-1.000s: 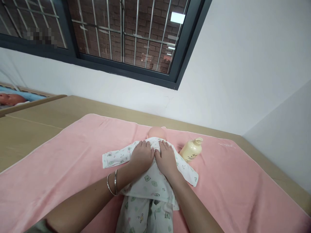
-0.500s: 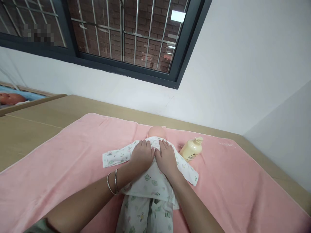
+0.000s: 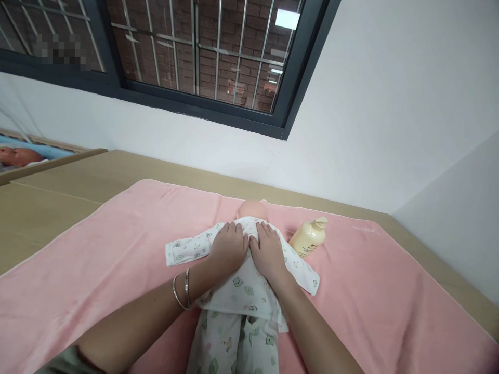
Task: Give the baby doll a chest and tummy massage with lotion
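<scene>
Baby doll (image 3: 252, 209) in white printed cotton clothes lies at the middle of a pink terry towel (image 3: 97, 270), bald head at 12 o'clock. Left hand (image 3: 228, 249) and right hand (image 3: 268, 252) rest flat, fingers spread, on its chest (gripping nothing). Cream plastic pump bottle (image 3: 307, 237) lies at 3 o'clock, near its sleeve.

No text can be read: the dark print on the cream pump bottle (image 3: 307, 237), lying on the pink towel (image 3: 117, 249), is too small.
</scene>
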Tool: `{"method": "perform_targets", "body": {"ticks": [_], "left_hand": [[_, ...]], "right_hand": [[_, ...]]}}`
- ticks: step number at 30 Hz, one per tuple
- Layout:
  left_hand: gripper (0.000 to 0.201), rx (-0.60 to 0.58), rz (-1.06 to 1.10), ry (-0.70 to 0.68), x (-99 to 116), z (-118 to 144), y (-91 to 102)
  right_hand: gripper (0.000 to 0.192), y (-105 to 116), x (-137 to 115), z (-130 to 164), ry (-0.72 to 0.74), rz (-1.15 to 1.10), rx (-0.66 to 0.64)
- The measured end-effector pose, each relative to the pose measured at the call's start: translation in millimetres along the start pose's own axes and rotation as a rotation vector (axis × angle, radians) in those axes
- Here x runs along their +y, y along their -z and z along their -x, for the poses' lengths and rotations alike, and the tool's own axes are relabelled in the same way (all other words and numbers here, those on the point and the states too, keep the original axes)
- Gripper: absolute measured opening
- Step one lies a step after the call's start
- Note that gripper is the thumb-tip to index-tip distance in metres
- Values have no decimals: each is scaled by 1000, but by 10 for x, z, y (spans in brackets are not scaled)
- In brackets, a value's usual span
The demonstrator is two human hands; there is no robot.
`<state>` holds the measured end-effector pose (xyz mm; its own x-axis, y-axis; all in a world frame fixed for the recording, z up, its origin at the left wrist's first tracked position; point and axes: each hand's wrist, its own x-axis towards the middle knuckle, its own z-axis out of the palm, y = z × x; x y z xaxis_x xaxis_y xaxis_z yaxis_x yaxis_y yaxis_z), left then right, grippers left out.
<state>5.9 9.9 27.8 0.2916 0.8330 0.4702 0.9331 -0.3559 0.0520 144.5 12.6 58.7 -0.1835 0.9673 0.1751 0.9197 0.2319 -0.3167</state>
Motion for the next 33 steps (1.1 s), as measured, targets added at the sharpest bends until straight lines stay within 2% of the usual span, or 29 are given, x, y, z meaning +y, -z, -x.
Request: {"method": "perform_targets", "body": {"ticks": [9,16,23,29,33], "left_hand": [[34,8,15,34,12,-3,-20],[28,65,104,56,-25,2,-88],[25,75,59,75,1,8,-49],[33,10,-9,29,2,-6,3],[32,-8,-20,50,98,54,15]], "right_hand": [[56,1,3,-3,2,1,4],[55,-14,0,1,4,19,12],[54,-3,12,-7,2,17,9],[55,-5,-17,8,-7,-11,12],[58,92,128,-33,67,-53,-47]]}}
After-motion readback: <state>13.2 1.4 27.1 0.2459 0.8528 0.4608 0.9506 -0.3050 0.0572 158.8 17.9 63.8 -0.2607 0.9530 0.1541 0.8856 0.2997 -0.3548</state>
